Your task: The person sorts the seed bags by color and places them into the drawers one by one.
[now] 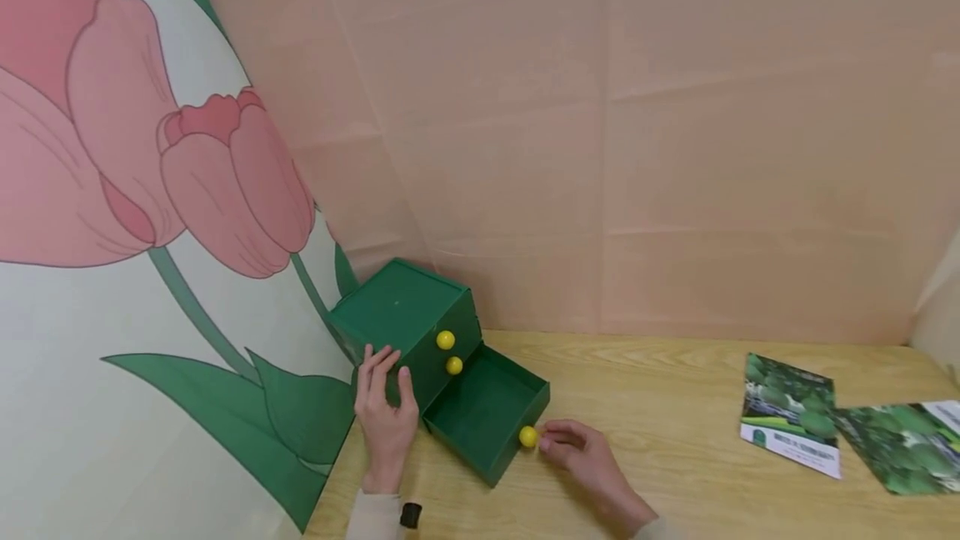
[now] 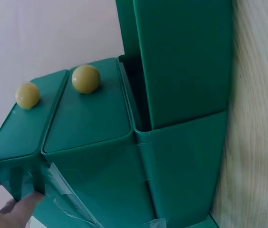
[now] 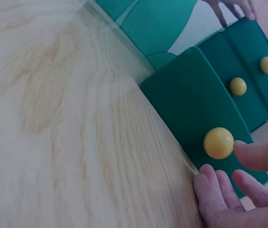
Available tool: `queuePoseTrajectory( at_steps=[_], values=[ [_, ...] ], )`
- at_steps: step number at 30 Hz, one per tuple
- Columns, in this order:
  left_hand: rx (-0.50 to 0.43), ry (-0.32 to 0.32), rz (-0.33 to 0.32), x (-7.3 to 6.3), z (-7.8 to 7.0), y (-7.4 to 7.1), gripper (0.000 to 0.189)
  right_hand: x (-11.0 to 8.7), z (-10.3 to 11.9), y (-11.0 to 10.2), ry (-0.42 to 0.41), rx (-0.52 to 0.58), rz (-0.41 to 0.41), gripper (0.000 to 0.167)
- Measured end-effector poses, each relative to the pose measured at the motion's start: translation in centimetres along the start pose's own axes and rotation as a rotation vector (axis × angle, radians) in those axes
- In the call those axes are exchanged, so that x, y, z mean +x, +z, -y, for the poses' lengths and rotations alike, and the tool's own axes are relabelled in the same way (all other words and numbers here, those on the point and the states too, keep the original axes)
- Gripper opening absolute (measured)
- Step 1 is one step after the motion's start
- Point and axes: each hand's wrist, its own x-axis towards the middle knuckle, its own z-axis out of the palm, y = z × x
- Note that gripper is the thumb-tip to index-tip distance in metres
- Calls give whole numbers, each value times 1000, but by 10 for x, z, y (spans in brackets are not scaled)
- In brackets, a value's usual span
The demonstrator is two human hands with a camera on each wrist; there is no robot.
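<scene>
A green drawer box (image 1: 397, 298) with yellow round knobs stands at the wall corner. Its two upper drawers are closed, and the bottom drawer (image 1: 487, 402) is pulled out with nothing visible inside. My left hand (image 1: 386, 407) rests against the box's near upper edge, fingertips at the top and thumb lower on the side. My right hand (image 1: 588, 461) is at the bottom drawer's knob (image 3: 218, 143), thumb tip at the knob's edge and the other fingers spread below it. Whether the thumb touches the knob is hard to tell.
Two printed leaflets (image 1: 791, 415) (image 1: 903, 444) lie at the right of the wooden table (image 1: 675, 407). A pinkish sheet (image 1: 600, 148) hangs behind, and a tulip-patterned panel (image 1: 60, 340) borders the box on the left.
</scene>
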Motion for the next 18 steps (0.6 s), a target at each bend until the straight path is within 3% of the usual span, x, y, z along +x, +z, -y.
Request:
queuePoseTrajectory(
  at_steps=[7,12,15,18],
  values=[
    [-5,-40,-3,2,-11,0,24,-9,7,-18,11,-20,-16,47],
    [12,-6,10,-2,-25,0,19,-15,15,-36,54,11,-58,50],
    [24,21,24,-7,-37,1,21,-18,20,-49,42,0,-79,50],
    [18,6,62,-14,-49,3,21,-21,27,-64,19,-49,-108,49]
  ],
)
